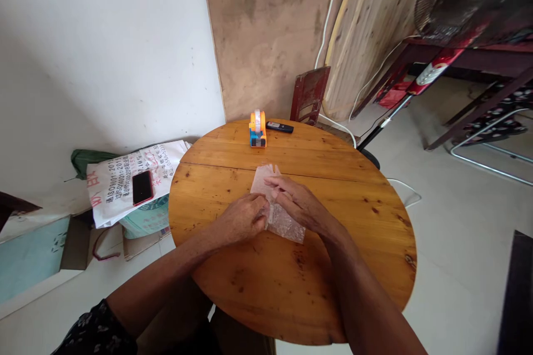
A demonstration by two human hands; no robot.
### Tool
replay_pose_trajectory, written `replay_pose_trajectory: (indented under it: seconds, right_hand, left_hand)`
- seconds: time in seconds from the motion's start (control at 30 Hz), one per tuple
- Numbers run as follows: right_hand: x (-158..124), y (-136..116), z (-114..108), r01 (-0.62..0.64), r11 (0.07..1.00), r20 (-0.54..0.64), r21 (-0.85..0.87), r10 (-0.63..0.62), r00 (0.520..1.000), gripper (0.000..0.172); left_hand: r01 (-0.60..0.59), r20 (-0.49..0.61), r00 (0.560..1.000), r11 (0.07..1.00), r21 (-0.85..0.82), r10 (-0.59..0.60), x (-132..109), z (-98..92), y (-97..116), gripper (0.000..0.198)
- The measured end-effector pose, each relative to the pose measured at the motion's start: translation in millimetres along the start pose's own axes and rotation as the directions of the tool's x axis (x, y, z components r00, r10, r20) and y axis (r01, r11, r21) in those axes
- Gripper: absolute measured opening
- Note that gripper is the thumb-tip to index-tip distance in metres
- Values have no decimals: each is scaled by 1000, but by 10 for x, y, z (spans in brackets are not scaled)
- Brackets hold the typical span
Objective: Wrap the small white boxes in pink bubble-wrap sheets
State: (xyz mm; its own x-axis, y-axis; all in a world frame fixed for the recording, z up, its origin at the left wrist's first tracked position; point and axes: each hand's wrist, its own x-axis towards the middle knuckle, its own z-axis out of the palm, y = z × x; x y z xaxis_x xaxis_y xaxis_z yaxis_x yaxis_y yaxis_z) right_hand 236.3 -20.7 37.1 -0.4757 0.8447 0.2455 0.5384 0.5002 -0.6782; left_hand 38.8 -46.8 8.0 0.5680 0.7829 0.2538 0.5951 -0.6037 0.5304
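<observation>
A flat piece of clear bubble wrap (287,226) lies at the middle of the round wooden table (353,205). My left hand (245,216) is at its left edge, fingers curled and closed on the wrap. Across the wrap from the right comes my right hand (298,201), its fingers stretched out and lying over the upper part. The two hands' fingertips are close together. Whether anything lies inside or under the wrap, I cannot tell.
An orange and blue tape dispenser (257,130) stands at the table's far edge beside a dark remote control (280,127). A phone (142,187) rests on white sacks (120,199) at left. Behind are a small chair (308,94) and, at right, a fan (478,0).
</observation>
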Motion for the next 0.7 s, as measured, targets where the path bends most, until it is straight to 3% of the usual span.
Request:
replay_pose_trajectory:
  seconds: [0.13, 0.3, 0.43, 0.57, 0.7]
  right_hand:
    - [22, 18, 90, -68, 998, 93, 15, 66, 993, 42]
    - [60, 66, -57, -164, 982, -50, 92, 169, 984, 44]
    - [3, 23, -200, -281, 959, -92, -23, 278, 956, 40]
    - [-289, -5, -220, -453, 881, -163, -139, 430, 888, 51]
    - [-612, -12, -77, -581, 809, -194, -90, 558, 807, 64]
  left_hand:
    - [47, 36, 998, 999, 3, -47, 21, -27, 15, 21]
    - [77, 83, 994, 997, -23, -75, 31, -76, 56, 17]
    - [109, 99, 989, 994, -30, -105, 34, -106, 67, 20]
    - [97, 102, 990, 995, -27, -94, 42, -135, 79, 15]
    - [75, 106, 992, 997, -29, -71, 38, -134, 77, 12]
